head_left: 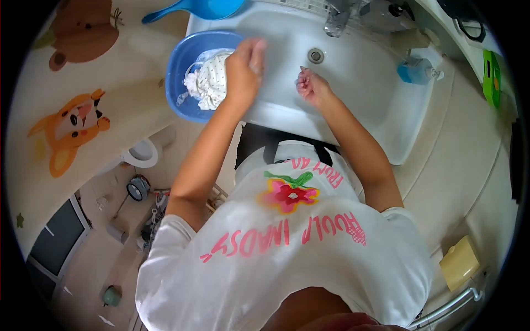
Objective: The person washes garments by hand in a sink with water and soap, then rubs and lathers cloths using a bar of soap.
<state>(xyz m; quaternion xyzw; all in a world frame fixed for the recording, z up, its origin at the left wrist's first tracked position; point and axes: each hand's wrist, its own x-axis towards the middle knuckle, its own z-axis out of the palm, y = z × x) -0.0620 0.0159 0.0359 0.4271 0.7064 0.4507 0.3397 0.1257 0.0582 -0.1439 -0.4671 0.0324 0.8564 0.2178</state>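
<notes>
Step in hand: hand-washing a cloth at the sink, judged from the pictures; the wringing or scrubbing stage looks under way.
Left hand [243, 71]: curled down onto the white dotted cloth [208, 81], fingers closed over its upper edge, pressing or gripping it in the basin.
Right hand [312, 87]: held over the white sink [364, 105], apart from the cloth, fingers loosely bunched and wet-looking; whether it pinches anything small cannot be told, as the view is blurred there.
Cloth: bunched in a wet heap inside the blue basin [179, 66], which sits on the left edge of the sink, partly overhanging it.
Drain [316, 55]: just beyond the right hand, uncovered.
Tap [338, 19]: at the far rim of the sink, above the drain; no running water can be made out.
Soap bottle [415, 71]: blue, lying at the sink's right corner, well apart from both hands.
Blue scoop [193, 8]: beyond the basin, untouched.
Next move calls for: likely bringing the right hand across to the basin so both hands can take the cloth, with the overhanging basin kept steady.
</notes>
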